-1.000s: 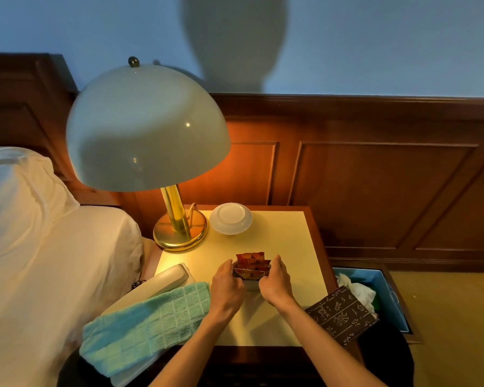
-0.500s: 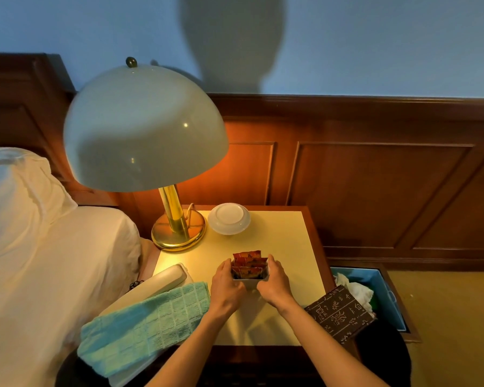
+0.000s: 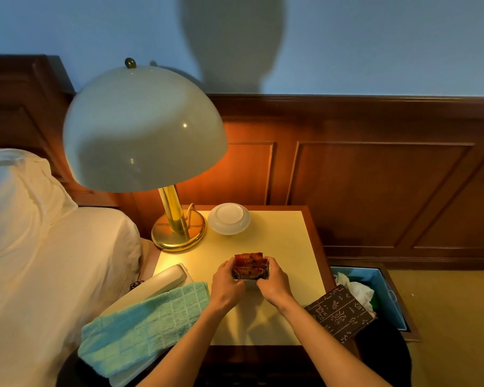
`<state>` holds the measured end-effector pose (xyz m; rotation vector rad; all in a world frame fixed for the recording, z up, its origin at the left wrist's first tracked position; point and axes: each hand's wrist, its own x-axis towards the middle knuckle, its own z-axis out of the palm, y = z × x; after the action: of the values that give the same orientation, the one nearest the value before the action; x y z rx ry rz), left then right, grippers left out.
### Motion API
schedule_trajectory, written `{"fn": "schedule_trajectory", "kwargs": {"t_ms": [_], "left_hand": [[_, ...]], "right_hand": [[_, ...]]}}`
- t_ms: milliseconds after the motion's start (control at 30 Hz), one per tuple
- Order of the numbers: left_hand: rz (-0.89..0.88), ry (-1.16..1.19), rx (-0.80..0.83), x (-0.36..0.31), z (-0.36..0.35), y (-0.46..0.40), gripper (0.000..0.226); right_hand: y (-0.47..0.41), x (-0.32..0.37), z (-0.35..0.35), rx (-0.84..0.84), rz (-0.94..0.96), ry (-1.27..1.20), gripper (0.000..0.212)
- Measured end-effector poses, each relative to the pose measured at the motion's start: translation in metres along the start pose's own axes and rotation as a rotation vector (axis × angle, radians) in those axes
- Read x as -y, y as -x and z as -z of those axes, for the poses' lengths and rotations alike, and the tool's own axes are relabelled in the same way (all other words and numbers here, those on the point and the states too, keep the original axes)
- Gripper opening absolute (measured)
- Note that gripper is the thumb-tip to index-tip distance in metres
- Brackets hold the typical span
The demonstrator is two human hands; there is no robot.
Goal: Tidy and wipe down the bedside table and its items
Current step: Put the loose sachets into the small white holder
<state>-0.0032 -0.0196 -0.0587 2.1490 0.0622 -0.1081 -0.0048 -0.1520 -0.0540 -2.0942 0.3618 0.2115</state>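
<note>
Bedside worktop [image 3: 280, 247], yellow-topped with a wood edge, is carrying a small holder [image 3: 250, 282] of red sachets [image 3: 248, 264] near its middle. Left hand [image 3: 226, 286] is gripping the holder's left side, fingers curled round it; right hand [image 3: 273, 283] is gripping its right side the same way. Brass lamp [image 3: 176, 227] with a pale dome shade is standing at the back left corner, a white dish [image 3: 229, 218] just beside its base. Green cloth [image 3: 146, 325] is lying over a white phone [image 3: 162, 283] at the front left. Patterned dark box [image 3: 338, 312] is sitting at the front right edge, blue bin [image 3: 386, 291] on the floor beyond it.
</note>
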Motion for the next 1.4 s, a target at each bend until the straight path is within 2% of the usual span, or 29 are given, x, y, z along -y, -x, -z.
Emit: {"fn": "schedule_trajectory", "kwargs": {"t_ms": [167, 400, 500, 633, 867, 1067, 1267, 1400], "left_hand": [[-0.005, 0.022, -0.019, 0.004, -0.003, -0.004, 0.059], [0.007, -0.024, 0.008, 0.005, -0.006, -0.015, 0.062], [0.052, -0.099, 0.007, 0.006, -0.010, -0.021, 0.072], [0.030, -0.180, 0.060, 0.008, -0.019, -0.030, 0.067], [-0.107, -0.381, 0.132, 0.009, -0.033, -0.050, 0.051], [-0.184, -0.474, 0.120, 0.016, -0.050, -0.073, 0.046], [-0.148, -0.498, 0.083, 0.029, -0.064, -0.085, 0.058], [-0.165, -0.615, 0.066, 0.040, -0.074, -0.083, 0.060]], "right_hand": [[-0.002, 0.008, 0.004, 0.029, 0.031, 0.064, 0.074], [-0.011, 0.011, 0.015, 0.009, 0.012, 0.252, 0.079], [-0.017, 0.011, 0.024, -0.043, -0.026, 0.331, 0.074], [-0.026, 0.007, 0.038, -0.124, -0.102, 0.364, 0.075], [-0.043, -0.004, 0.062, -0.228, -0.243, 0.378, 0.084], [-0.063, -0.011, 0.077, -0.274, -0.323, 0.272, 0.085], [-0.093, -0.019, 0.088, -0.288, -0.314, 0.198, 0.075], [-0.114, -0.020, 0.093, -0.325, -0.319, 0.130, 0.073]]}}
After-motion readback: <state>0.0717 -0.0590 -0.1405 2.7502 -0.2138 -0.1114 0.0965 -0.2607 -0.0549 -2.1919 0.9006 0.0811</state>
